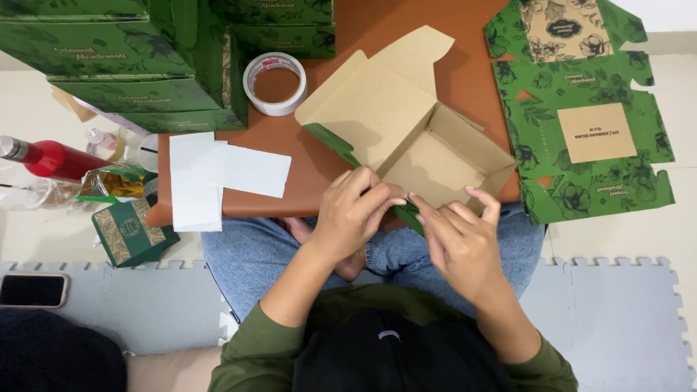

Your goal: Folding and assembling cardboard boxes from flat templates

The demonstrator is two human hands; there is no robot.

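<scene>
1. Both hands are on the half-folded cardboard box (406,138), green print outside, plain brown inside, sitting open on the brown low table (319,170) right over the person's lap.
2. Left hand (353,212) is curled closed, fingers pinching the near edge of the box at its front wall. Thumb and fingertips meet on the green flap there.
3. Right hand (459,243) is just beside the left one, pinching the same green edge from the other side. Index finger sticks up loose, the rest are closed on the flap.
4. The box lid stands up and away from the grip, tilted toward the far side of the table.
5. Beyond the left hand, further out: a roll of clear tape (274,83) lying flat on the table, well apart from the fingers.
6. Off to the outside of the left hand there are white paper sheets (218,178) hanging over the table edge.
7. Past the tape, a stack of finished green boxes (131,65).
8. Outside the right hand, an unfolded flat green box blank (581,109) lies half on the table, half on the floor.
9. Way out past the left hand: a red bottle (47,157), a small green carton (132,232) and a phone (33,290) on the grey foam mat (617,319).
</scene>
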